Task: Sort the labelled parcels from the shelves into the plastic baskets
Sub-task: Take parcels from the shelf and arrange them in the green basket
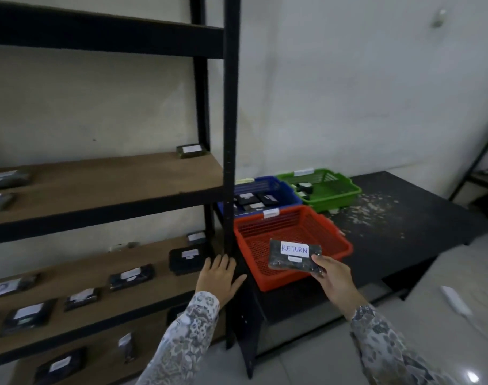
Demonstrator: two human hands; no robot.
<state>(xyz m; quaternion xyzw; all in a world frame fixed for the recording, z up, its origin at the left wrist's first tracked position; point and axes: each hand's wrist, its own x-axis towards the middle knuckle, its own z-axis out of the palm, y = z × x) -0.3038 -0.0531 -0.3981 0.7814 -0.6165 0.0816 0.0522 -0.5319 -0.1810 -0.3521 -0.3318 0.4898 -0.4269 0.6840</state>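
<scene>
My right hand [333,279] grips a dark parcel [293,261] by its right edge; its white label reads RETURN. The parcel hangs over the near part of the red basket [265,226], which looks bare inside. Behind it stand a blue basket [286,188] and a green basket [345,190], each with dark parcels inside. My left hand [219,277] rests open, fingers spread, against the foot of the black shelf post [231,134]. Several more labelled parcels lie on the wooden shelves, such as one [186,259] just left of that hand.
The baskets sit on a low black table [404,232] with pale debris scattered across its right half. Another parcel [191,150] lies at the back of the upper shelf. A white object [457,300] lies on the pale floor at right. A second rack's legs show far right.
</scene>
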